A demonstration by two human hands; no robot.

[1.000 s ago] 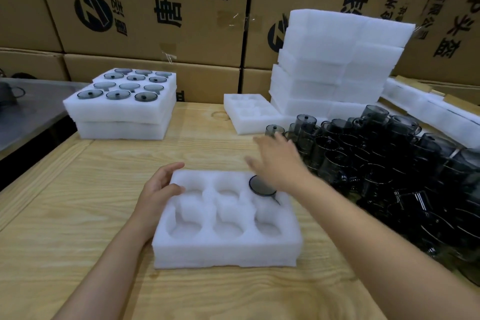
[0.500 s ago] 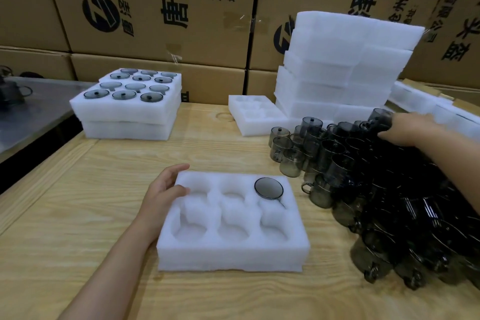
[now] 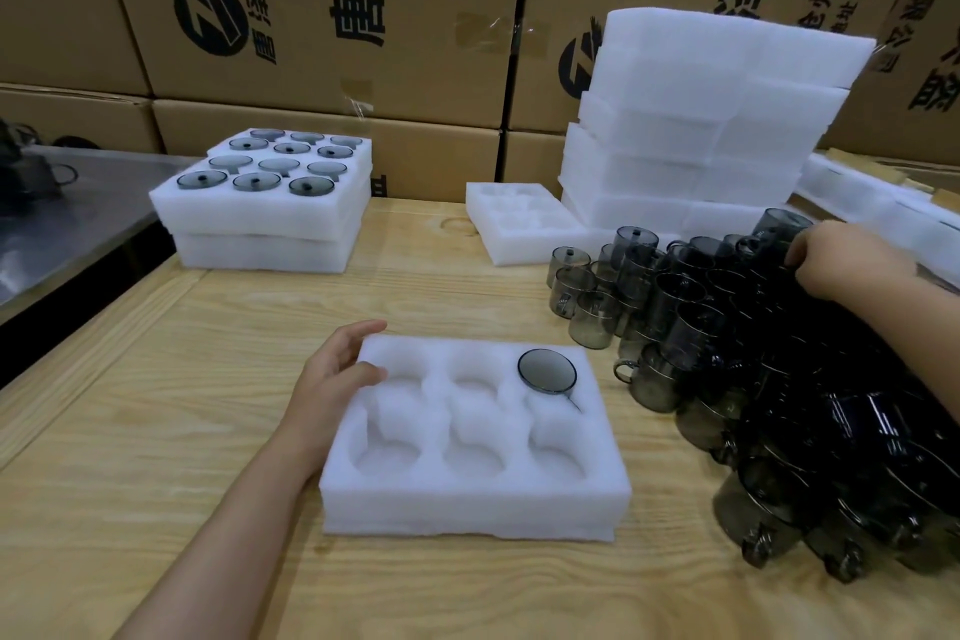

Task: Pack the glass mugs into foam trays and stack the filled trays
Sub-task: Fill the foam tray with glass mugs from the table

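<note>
A white foam tray (image 3: pixel 470 499) with six round pockets lies in front of me on the wooden table. One smoky glass mug (image 3: pixel 547 371) sits in its far right pocket; the other pockets are bare. My left hand (image 3: pixel 332 369) holds the tray's far left corner, thumb on top. A big heap of smoky glass mugs (image 3: pixel 753 359) covers the table's right side. My right hand (image 3: pixel 844 257) reaches into the heap's far part, fingers curled round a mug (image 3: pixel 779 224) there.
Two stacked filled trays (image 3: pixel 265 218) stand at the far left. An unfilled tray (image 3: pixel 519 229) lies at the back centre beside a tall stack of foam trays (image 3: pixel 706 120). Cardboard boxes (image 3: pixel 322 5) wall off the back. A metal counter (image 3: pixel 57 218) adjoins the left edge.
My right hand left the tray, where it had set a mug, and swung right to the far part of the mug heap. My left hand kept its hold on the tray.
</note>
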